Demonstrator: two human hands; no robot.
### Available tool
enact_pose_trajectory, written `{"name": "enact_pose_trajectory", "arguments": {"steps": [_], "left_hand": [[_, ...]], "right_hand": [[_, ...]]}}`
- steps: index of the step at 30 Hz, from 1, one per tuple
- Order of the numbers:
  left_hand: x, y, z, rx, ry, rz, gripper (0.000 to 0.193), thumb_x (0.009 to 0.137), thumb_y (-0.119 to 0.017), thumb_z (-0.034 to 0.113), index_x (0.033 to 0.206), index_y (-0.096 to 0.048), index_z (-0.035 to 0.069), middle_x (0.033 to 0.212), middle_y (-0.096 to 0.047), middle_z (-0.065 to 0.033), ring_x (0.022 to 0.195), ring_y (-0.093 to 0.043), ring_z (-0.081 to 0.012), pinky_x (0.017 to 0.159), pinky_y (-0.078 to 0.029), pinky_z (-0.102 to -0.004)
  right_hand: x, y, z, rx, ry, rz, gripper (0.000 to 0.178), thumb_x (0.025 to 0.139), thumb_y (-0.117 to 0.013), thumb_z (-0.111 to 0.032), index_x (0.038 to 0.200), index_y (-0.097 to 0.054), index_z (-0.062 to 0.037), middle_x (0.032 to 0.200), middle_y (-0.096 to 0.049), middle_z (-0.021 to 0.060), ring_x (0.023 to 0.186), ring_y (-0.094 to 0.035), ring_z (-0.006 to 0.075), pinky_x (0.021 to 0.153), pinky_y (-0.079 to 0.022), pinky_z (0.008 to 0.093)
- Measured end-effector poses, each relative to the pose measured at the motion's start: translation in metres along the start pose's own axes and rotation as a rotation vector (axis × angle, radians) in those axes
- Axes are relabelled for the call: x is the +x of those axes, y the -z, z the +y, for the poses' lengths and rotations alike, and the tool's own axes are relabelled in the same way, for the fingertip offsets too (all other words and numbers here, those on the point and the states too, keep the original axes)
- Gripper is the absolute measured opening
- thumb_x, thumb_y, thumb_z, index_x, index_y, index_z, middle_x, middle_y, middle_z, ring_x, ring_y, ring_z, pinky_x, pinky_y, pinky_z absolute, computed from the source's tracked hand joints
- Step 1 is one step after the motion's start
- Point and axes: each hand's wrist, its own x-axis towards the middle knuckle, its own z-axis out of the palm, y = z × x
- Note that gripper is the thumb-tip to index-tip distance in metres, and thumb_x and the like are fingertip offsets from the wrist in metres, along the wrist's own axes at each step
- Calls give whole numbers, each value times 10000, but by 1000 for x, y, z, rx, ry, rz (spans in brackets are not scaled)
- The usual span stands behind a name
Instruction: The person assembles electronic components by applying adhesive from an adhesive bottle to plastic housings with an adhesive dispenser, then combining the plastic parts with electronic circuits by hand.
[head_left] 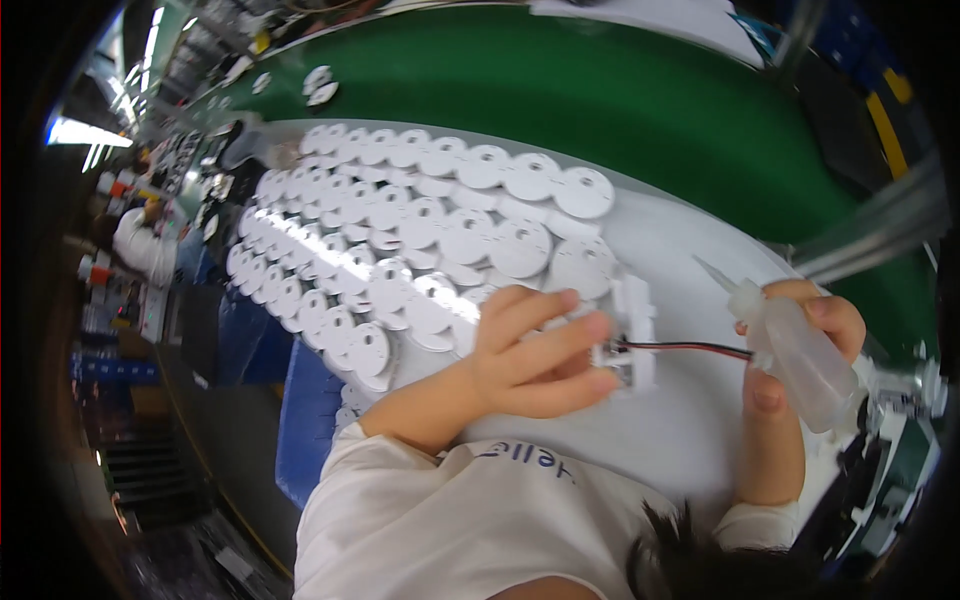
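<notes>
My left hand (535,350) grips a small white plastic part (638,320) at its left side, with the fingertips pressed on it. A red and black wire (690,346) runs from this part toward my right hand, with a small pale connector (763,361) at its end. My right hand (815,310) is wrapped round a translucent squeeze bottle (812,375). The bottle is tilted, and its thin pointed nozzle (714,272) points up and to the left. Whether the right fingers also pinch the connector I cannot tell.
Overlapping rows of white round discs (470,225) cover the left of the white work surface (690,250). Beyond lies a green mat (430,70) with several loose white pieces (320,88). A blue bin (305,420) stands below left. Another person (145,245) sits far left.
</notes>
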Motion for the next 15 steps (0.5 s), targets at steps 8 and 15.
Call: {"name": "enact_pose_trajectory", "arguments": {"steps": [8,15], "left_hand": [[3,-5,-7,95,-106,38,484,648,-556,-23,1023,-472,270,1016,-493,-37,827,-490,-224,492,-327,-266],[1,-1,0,67,-118,-9,532,631,-586,-4,1048,-450,298,1067,-465,-32,841,-483,-220,527,-330,-276]], "right_hand": [[-1,-8,-39,42,-150,-35,550,598,-712,-364,964,-354,-165,780,-486,78,594,-448,165,502,-315,285],[2,-9,-43,-139,71,-258,526,634,-670,-394,979,-347,-163,758,-515,93,537,-470,160,451,-301,256]]}}
